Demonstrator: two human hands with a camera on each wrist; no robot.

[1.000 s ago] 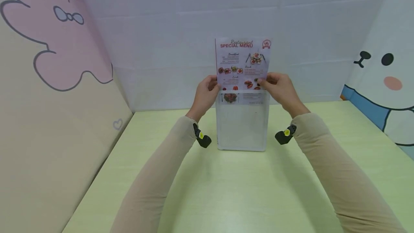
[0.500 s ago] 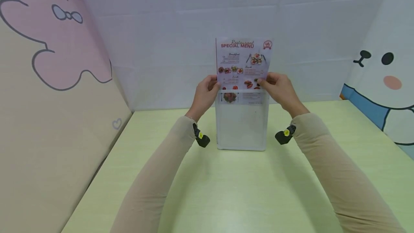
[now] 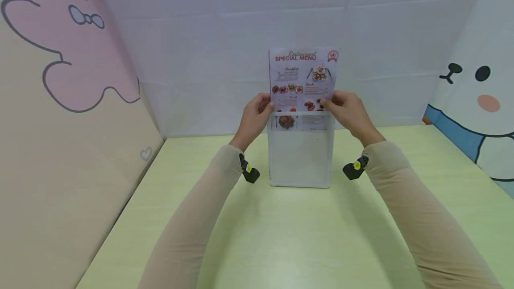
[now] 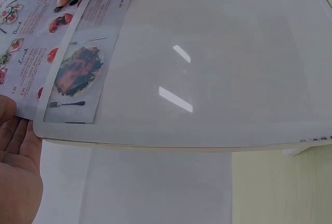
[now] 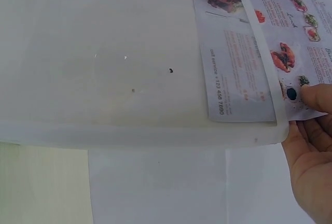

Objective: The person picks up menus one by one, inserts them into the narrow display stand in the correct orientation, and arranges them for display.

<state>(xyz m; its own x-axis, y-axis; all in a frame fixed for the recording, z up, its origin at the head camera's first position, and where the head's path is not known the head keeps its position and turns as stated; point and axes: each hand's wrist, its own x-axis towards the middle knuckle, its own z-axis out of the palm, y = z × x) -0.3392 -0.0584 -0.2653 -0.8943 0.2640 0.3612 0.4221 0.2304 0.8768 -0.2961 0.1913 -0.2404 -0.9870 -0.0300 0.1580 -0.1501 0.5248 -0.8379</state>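
Counter (image 3: 281,235) carries an upright sign holder (image 3: 300,159). At the holder's top corners, left hand (image 3: 254,115) and right hand (image 3: 347,111) pinch opposite edges of the restaurant menu (image 3: 303,79), whose lower end sits inside the holder.

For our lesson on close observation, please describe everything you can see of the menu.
The menu is a thin, pale sheet that looks like paper, printed with red headings and food photos. It stands roughly upright, its lower end inside the clear-fronted holder, the rest above the rim. The left hand and right hand pinch its side edges.
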